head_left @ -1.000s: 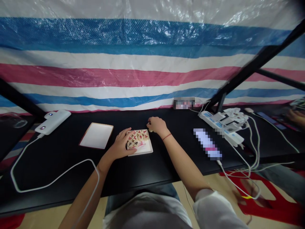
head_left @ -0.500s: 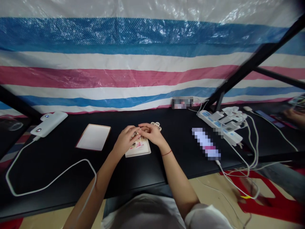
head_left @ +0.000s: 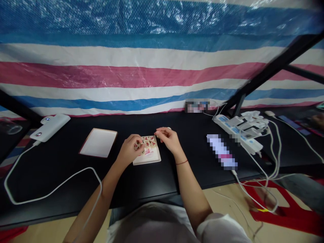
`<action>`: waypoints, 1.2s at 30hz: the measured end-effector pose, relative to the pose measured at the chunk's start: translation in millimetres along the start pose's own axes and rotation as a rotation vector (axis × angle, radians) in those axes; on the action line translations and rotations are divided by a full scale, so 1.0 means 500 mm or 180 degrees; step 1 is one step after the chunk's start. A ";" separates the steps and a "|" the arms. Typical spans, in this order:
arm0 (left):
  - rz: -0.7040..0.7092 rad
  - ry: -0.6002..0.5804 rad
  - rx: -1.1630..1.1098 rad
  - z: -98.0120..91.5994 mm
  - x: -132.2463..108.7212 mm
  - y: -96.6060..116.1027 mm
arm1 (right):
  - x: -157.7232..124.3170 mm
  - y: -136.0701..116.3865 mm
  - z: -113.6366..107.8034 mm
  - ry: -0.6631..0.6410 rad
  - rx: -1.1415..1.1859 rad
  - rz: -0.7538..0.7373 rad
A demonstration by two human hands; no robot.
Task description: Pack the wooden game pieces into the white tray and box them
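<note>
A shallow white box [head_left: 151, 160] lies on the black table before me. Round xiangqi pieces [head_left: 147, 144] with red and black characters fill its far part, and pinkish-red marks show on its bare floor. Over the box's left side, my left hand [head_left: 129, 151] is closed around a few xiangqi pieces [head_left: 136, 145], with red characters visible between the fingers. My right hand [head_left: 169, 139] is at the far right corner of the box with thumb and fingers pinched together; whatever is between them is too small to make out. Behind this hand a pale piece [head_left: 169, 128] peeks out, mostly hidden.
Left of the box lies a box lid [head_left: 98, 143], white inside. A white device [head_left: 52, 127] with a cable stands further left. To the right are a blurred-out phone [head_left: 222, 152] and a power strip [head_left: 239, 133] with chargers. A striped sheet [head_left: 126, 76] hangs behind the table.
My hands, close together over the box before, have parted: the right moved to the box's far right corner, the left stayed at the left side. More pieces in the box now show. The view shifted slightly.
</note>
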State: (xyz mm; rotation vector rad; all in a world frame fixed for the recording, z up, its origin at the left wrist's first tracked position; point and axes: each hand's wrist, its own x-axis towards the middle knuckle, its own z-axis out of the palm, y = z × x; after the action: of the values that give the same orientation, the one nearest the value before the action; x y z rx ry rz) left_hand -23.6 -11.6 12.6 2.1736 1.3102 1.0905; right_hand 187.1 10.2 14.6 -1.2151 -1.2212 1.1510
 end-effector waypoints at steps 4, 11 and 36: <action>0.0410 -0.0453 0.0116 0.000 -0.004 0.014 | 0.001 -0.001 -0.007 0.0179 -0.0019 -0.0004; 0.0852 -0.1176 0.0692 0.012 -0.018 0.036 | 0.000 0.006 -0.002 0.0158 -0.0069 -0.0101; 0.0284 -0.1034 0.1001 0.008 -0.029 -0.020 | -0.161 -0.029 0.063 -0.0413 -0.3104 -0.0937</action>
State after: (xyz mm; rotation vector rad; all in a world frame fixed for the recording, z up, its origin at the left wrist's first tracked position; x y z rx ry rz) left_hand -30.1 -18.8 -2.5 2.5256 1.3123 0.5514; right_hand 153.1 -69.7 25.6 -1.5731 -2.0952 0.3804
